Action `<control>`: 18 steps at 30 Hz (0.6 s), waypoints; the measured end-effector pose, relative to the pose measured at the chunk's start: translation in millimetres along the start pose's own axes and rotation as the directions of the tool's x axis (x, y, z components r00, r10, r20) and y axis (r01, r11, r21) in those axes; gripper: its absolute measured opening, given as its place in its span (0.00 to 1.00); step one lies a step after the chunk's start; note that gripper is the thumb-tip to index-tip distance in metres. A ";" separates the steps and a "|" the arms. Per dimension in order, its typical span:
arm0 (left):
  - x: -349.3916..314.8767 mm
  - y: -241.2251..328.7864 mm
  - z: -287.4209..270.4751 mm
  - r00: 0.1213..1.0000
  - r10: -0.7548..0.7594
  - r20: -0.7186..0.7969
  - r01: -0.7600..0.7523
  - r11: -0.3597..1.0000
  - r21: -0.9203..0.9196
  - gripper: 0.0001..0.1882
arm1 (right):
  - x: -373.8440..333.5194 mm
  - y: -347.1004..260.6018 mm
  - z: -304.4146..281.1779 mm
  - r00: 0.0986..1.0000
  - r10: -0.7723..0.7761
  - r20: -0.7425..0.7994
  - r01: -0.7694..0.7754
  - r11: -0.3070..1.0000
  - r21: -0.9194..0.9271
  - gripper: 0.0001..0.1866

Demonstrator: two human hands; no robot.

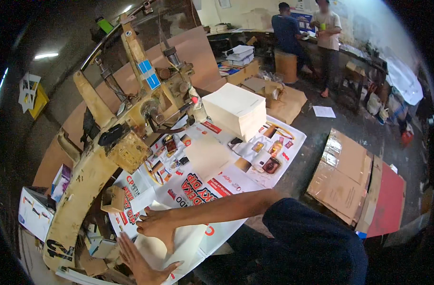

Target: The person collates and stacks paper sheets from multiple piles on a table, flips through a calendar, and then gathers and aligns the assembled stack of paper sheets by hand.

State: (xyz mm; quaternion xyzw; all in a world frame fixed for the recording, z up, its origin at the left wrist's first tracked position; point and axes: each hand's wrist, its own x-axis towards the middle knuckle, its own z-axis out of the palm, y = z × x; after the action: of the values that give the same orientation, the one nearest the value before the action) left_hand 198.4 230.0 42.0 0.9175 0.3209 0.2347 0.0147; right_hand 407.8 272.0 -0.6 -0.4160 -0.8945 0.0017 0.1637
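Hands are laid flat on a pale sheet [179,244] at the near left of the bench [293,137] — the right hand [155,224] pressed palm-down, the left hand [138,261] spread open beside it; nothing is gripped. A yellow machine [98,161] stands just left.

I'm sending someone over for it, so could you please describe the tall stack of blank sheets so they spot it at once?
Start at the big yellow machine on the left and the table covered with a printed banner beside it. At the table's far end stands the stack of blank sheets. It is thick, block-like and plain cream, unlike the small printed items scattered around it.
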 end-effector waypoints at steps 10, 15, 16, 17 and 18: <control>6.9 -6.5 0.8 0.952 0.001 0.305 -0.055 0.984 0.168 0.68 | -5.3 0.2 8.3 0.999 -0.043 0.005 0.043 0.994 0.102 0.59; 12.5 -9.6 14.1 0.958 -0.007 0.285 -0.001 1.000 0.028 0.65 | -47.3 2.5 -18.9 0.805 -0.170 -0.569 0.086 0.981 -0.172 0.66; 11.6 -9.0 14.3 0.962 -0.025 0.273 0.025 1.000 0.005 0.64 | -50.0 4.9 -20.2 0.804 -0.150 -0.575 0.060 0.983 -0.173 0.66; 10.0 -8.5 12.6 0.963 -0.038 0.266 0.045 0.999 -0.018 0.64 | -49.0 6.9 -18.8 0.956 -0.075 -0.283 0.064 0.997 -0.047 0.65; 11.3 -8.3 12.5 0.965 -0.043 0.259 0.056 0.998 -0.042 0.63 | -48.9 8.3 -16.9 0.999 -0.030 0.044 0.026 0.996 0.083 0.64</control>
State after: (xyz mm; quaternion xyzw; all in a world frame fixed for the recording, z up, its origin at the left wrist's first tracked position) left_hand 206.7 244.9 34.2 0.9313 0.3332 0.1204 0.0845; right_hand 448.4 238.8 0.0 -0.3961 -0.9029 0.0457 0.1605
